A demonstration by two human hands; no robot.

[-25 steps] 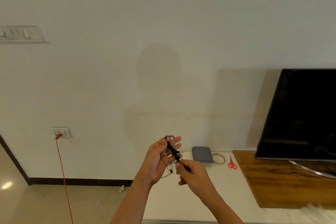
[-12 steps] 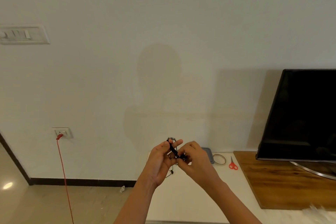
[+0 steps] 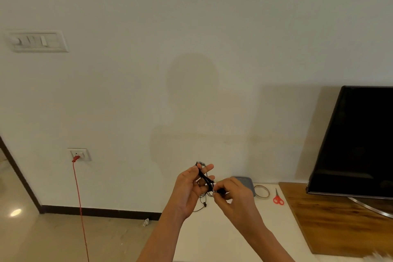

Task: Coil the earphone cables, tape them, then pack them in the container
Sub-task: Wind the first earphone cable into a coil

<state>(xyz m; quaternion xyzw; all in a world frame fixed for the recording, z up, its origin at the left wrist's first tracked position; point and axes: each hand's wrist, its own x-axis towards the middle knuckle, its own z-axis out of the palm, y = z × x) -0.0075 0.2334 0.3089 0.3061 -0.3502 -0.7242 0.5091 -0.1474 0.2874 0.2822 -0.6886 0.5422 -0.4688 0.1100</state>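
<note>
A black earphone cable (image 3: 205,178) is wound in loops across the fingers of my left hand (image 3: 190,190), held up above the white counter (image 3: 214,238). My right hand (image 3: 232,197) pinches the cable's loose end close beside the left fingers. A thin strand with a small earbud (image 3: 204,205) dangles below the hands. Behind my right hand lies a grey container (image 3: 247,183), partly hidden. A tape roll (image 3: 262,191) lies flat to its right.
Red-handled scissors (image 3: 278,198) lie beside the tape roll. A wooden board (image 3: 340,217) carries a black TV (image 3: 359,140) on the right. A red cord (image 3: 80,208) hangs from a wall socket (image 3: 78,154) to the floor on the left.
My right hand rose from below the coil to beside the left fingers, then shifted slightly right and down with the cable end. The left hand stayed nearly still.
</note>
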